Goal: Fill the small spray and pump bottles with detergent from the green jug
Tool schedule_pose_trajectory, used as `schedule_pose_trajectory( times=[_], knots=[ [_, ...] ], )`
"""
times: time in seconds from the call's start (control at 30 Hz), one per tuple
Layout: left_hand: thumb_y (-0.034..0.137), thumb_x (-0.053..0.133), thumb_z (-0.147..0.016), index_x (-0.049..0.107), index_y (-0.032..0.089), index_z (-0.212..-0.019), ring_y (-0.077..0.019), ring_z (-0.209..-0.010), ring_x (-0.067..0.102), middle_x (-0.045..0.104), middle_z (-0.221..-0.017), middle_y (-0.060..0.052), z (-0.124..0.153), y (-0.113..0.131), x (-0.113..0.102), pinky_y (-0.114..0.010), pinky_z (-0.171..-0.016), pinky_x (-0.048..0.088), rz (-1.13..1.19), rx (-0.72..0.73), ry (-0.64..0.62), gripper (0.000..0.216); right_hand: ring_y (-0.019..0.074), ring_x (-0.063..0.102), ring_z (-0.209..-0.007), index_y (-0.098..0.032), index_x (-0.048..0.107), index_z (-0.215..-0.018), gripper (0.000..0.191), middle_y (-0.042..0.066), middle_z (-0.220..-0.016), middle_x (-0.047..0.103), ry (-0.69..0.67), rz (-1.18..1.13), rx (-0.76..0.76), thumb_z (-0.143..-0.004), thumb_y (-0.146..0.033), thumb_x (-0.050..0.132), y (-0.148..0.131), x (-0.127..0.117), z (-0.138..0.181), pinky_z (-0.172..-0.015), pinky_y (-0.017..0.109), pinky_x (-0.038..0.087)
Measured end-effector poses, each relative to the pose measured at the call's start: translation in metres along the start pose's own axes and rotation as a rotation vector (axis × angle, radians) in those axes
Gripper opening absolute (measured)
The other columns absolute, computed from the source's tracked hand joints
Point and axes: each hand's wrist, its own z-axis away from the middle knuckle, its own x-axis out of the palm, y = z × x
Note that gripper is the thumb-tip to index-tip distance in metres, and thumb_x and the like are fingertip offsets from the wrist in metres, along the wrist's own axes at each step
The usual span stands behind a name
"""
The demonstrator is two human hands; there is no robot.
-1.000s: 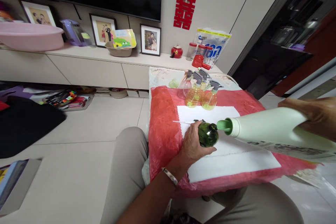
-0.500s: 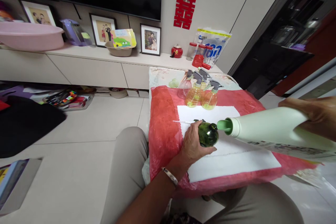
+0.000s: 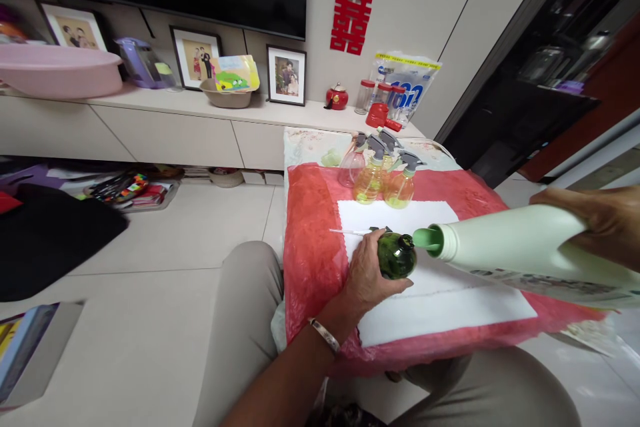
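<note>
My left hand (image 3: pixel 369 272) is wrapped round a small dark green bottle (image 3: pixel 396 256) standing on a white cloth (image 3: pixel 450 307) on the low table. My right hand (image 3: pixel 597 220) grips the body of a large pale green jug (image 3: pixel 520 250), tilted almost level. The jug's green spout (image 3: pixel 424 238) sits just above and to the right of the small bottle's open neck. Behind the bottle lies its spray head with a thin white tube (image 3: pixel 350 232).
A red plastic sheet (image 3: pixel 310 240) covers the table. Three spray bottles (image 3: pixel 373 177) stand at the table's far end. A long cabinet (image 3: pixel 150 127) with photo frames and a pink basin (image 3: pixel 55 70) runs along the wall. My knees are under the table's near edge.
</note>
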Motion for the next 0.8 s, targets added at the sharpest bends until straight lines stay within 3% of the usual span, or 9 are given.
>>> schedule_pose_trajectory(
  times=[0.1,0.3,0.43,0.53,0.67,0.8],
  knots=[
    [0.023,0.092,-0.052,0.039,0.022,-0.136,-0.0316,-0.13,0.052,0.055,-0.135,-0.011,-0.001,0.001,0.0,-0.05,-0.113,0.041,0.007,-0.007,0.014,0.099,0.0197,0.062,-0.064,-0.044,0.066,-0.11,0.056,-0.003,-0.085,0.069,-0.108,0.019,0.039,-0.058,-0.044,0.048,-0.013,-0.011,0.003,-0.052,0.027,0.036],
    [0.025,0.091,-0.051,0.04,0.025,-0.135,-0.0313,-0.129,0.053,0.055,-0.136,-0.01,-0.001,0.003,-0.002,-0.05,-0.112,0.042,0.029,-0.041,0.052,0.098,0.0205,0.062,-0.065,-0.038,0.065,-0.109,0.052,0.0,-0.08,0.068,-0.149,-0.067,0.111,-0.059,-0.039,0.05,-0.026,-0.015,0.003,-0.054,0.027,0.039],
    [0.026,0.09,-0.053,0.04,0.024,-0.135,-0.0318,-0.128,0.054,0.056,-0.135,-0.01,-0.002,0.004,-0.003,-0.051,-0.112,0.042,0.019,-0.071,0.073,0.097,0.0185,0.061,-0.064,-0.031,0.065,-0.108,0.052,0.0,-0.075,0.066,-0.044,-0.3,0.21,-0.06,-0.044,0.051,-0.02,-0.008,0.0,-0.059,0.027,0.043],
    [0.026,0.09,-0.052,0.04,0.023,-0.136,-0.0326,-0.128,0.054,0.056,-0.134,-0.011,-0.002,0.004,-0.002,-0.051,-0.112,0.042,0.009,-0.074,0.094,0.097,0.0197,0.061,-0.066,-0.025,0.066,-0.097,0.05,0.003,-0.073,0.065,0.061,-0.495,0.326,-0.056,-0.048,0.049,-0.025,-0.014,0.003,-0.06,0.028,0.044],
    [0.024,0.089,-0.053,0.038,0.022,-0.138,-0.0323,-0.129,0.053,0.055,-0.135,-0.012,-0.002,0.001,-0.001,-0.052,-0.113,0.041,0.011,-0.091,0.099,0.099,0.0173,0.055,-0.065,-0.021,0.062,-0.089,0.042,0.005,-0.073,0.06,0.215,-0.66,0.431,-0.057,-0.042,0.044,-0.041,-0.024,0.01,-0.058,0.027,0.04],
    [0.023,0.088,-0.054,0.034,0.022,-0.141,-0.0323,-0.133,0.049,0.051,-0.14,-0.013,-0.002,-0.002,0.0,-0.05,-0.115,0.039,0.031,-0.151,0.099,0.102,0.0126,0.047,-0.061,-0.017,0.061,-0.083,0.033,0.005,-0.071,0.054,0.41,-0.777,0.581,-0.059,-0.037,0.049,-0.049,-0.011,0.006,-0.053,0.025,0.037]
  ],
)
